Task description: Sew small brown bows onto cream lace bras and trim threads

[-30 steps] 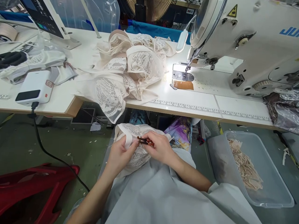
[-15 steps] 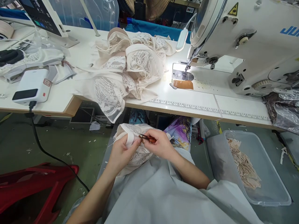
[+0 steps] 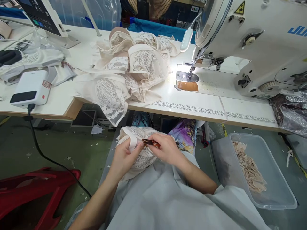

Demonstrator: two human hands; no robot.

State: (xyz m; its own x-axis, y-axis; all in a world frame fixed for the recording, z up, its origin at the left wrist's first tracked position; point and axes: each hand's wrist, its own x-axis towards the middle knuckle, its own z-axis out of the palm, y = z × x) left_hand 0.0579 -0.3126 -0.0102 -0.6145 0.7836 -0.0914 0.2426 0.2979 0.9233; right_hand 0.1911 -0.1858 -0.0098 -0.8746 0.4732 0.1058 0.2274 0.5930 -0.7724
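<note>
Over my lap lies a cream lace bra (image 3: pixel 143 161), partly covered by my hands. My left hand (image 3: pixel 125 157) is closed on its edge, pinching a smooth pale band between thumb and fingers. My right hand (image 3: pixel 166 148) grips a pair of small thread snips (image 3: pixel 152 143) with orange-brown handles. Their tips point left and meet the fabric beside my left thumb. Whether the blades have thread between them is too small to tell.
More cream lace bras (image 3: pixel 146 64) are heaped on the sewing table (image 3: pixel 192 105), one hanging over its front edge. The sewing machine (image 3: pixel 259 48) stands at right. Below it a clear plastic bin (image 3: pixel 271 166) holds beige fabric pieces. A red stool (image 3: pixel 48 188) and black cable (image 3: pixel 48 156) are at left.
The snips have turned slightly in my right hand and now show more of their length. My left hand keeps its pinch on the bra, nearly still.
</note>
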